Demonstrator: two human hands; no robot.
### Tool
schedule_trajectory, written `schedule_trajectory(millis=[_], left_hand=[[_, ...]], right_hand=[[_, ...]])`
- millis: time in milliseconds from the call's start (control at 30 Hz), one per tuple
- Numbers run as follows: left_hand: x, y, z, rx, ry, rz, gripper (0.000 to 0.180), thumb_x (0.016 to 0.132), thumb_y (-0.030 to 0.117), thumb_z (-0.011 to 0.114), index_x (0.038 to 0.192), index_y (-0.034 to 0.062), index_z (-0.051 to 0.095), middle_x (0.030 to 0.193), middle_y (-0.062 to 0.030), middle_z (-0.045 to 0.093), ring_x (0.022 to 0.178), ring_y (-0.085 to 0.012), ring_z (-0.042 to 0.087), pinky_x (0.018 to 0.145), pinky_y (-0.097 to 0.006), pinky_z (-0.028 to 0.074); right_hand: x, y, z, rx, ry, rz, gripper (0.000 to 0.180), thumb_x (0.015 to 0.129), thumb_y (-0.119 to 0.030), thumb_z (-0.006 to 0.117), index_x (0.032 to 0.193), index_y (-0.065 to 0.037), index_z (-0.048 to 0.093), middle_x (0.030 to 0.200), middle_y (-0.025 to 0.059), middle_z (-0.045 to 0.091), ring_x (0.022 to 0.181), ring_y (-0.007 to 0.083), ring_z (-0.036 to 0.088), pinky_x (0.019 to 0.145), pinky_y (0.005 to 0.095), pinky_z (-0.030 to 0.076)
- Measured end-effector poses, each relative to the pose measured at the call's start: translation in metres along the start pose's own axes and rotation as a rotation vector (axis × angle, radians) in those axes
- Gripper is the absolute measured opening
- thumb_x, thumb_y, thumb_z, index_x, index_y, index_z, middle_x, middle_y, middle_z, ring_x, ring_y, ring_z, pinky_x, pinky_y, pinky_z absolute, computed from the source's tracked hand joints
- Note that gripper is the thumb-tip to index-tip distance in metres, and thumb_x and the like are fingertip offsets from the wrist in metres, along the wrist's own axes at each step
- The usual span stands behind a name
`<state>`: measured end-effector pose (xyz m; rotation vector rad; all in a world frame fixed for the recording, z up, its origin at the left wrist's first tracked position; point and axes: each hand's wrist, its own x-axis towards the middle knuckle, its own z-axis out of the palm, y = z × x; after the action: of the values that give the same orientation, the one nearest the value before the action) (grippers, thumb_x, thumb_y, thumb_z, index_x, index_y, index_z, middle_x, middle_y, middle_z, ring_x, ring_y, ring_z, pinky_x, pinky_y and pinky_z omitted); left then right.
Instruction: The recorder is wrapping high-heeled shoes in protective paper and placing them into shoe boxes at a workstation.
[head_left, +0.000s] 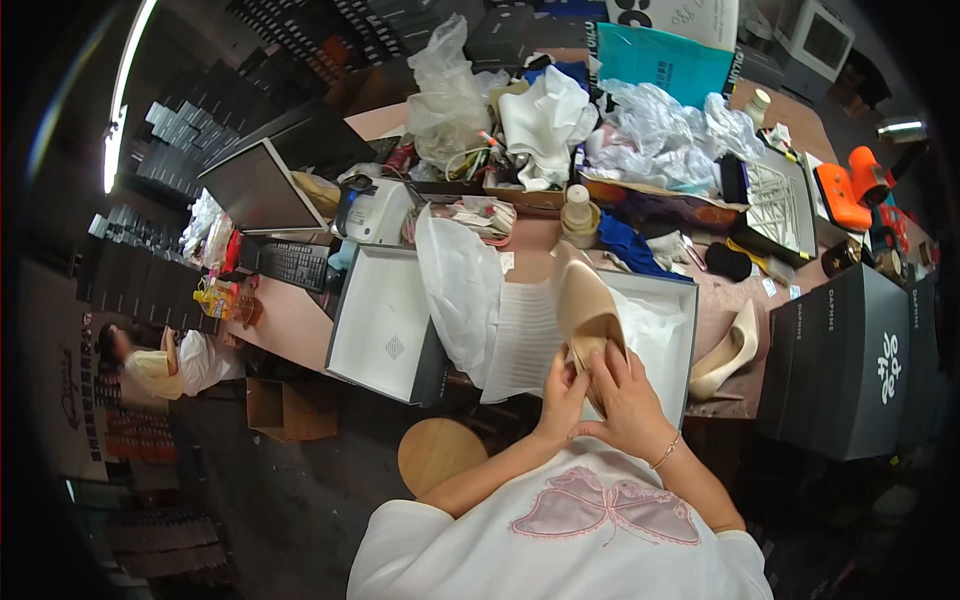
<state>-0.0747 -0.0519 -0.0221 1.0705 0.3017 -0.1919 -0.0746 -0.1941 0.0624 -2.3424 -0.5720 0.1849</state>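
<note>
Both hands, left hand [562, 392] and right hand [628, 400], fingers gripping smooth beige pointed shoe [585, 305] (above tissue-lined box [688, 330]).

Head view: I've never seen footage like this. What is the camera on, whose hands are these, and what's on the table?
The camera sits on a person's head and looks down, so edges bend. The two bare hands belong to that person. The left hand and right hand both grip a beige shoe over an open shoe box lined with white paper. Its lid lies to the left, a second beige shoe to the right. Behind are a monitor, keyboard and plastic bags. Another person sits far left.
</note>
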Motion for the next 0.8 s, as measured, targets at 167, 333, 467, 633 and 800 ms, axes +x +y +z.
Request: schedule_trajectory(millis=[167, 333, 467, 633, 800], left_hand=[[-0.011, 0.005, -0.003, 0.058, -0.186, 0.073, 0.067, 0.091, 0.006, 0.059, 0.143, 0.004, 0.017, 0.123, -0.0183, 0.052, 0.112, -0.0202, 0.055, 0.095, -0.033, 0.046], [0.047, 0.089, -0.035, 1.026, -0.116, 0.727, 0.038, 0.081, 0.018, 0.071, 0.113, 0.0023, 0.059, 0.101, -0.0134, 0.065, 0.1, -0.0242, 0.062, 0.089, -0.034, 0.049], [0.167, 0.241, -0.124, 1.384, 0.311, 0.379, 0.077, 0.087, 0.042, 0.065, 0.144, 0.004, 0.029, 0.07, -0.013, 0.062, 0.055, -0.0255, 0.057, 0.057, -0.038, 0.046], [0.255, 0.26, -0.212, 1.089, -0.288, -0.376, 0.033, 0.09, 0.038, 0.061, 0.101, 0.0083, 0.057, 0.065, -0.0033, 0.06, 0.044, -0.006, 0.047, 0.039, -0.02, 0.034], [0.208, 0.243, -0.122, 1.021, -0.49, 0.01, 0.025, 0.095, 0.032, 0.057, 0.09, 0.0071, 0.06, 0.066, 0.0004, 0.058, 0.055, -0.0061, 0.051, 0.051, -0.021, 0.041]], right_hand=[[-0.009, 0.02, 0.02, -0.047, 0.008, 0.05, 0.1, 0.058, -0.019, 0.085, 0.143, -0.009, 0.034, 0.146, 0.0252, 0.025, 0.124, 0.0421, 0.038, 0.101, 0.0449, 0.039], [-0.018, 0.035, 0.008, 0.095, 0.297, 0.113, 0.076, 0.061, -0.011, 0.071, 0.133, -0.004, 0.046, 0.139, 0.0227, 0.037, 0.123, 0.0408, 0.042, 0.102, 0.0426, 0.039], [-0.053, 0.045, -0.017, 1.107, 0.15, 0.276, 0.091, 0.066, -0.024, 0.077, 0.14, 0.0, 0.031, 0.129, 0.0186, 0.049, 0.123, 0.0298, 0.048, 0.1, 0.0395, 0.042], [-0.08, 0.023, 0.019, 2.107, 0.341, 0.103, 0.098, 0.067, -0.031, 0.072, 0.146, -0.001, 0.022, 0.131, 0.0245, 0.045, 0.125, 0.0428, 0.044, 0.092, 0.052, 0.051], [-0.105, 0.015, 0.057, 2.477, 0.481, -0.201, 0.069, 0.08, -0.039, 0.057, 0.139, -0.006, 0.041, 0.134, 0.0173, 0.045, 0.113, 0.0404, 0.044, 0.074, 0.0433, 0.054]])
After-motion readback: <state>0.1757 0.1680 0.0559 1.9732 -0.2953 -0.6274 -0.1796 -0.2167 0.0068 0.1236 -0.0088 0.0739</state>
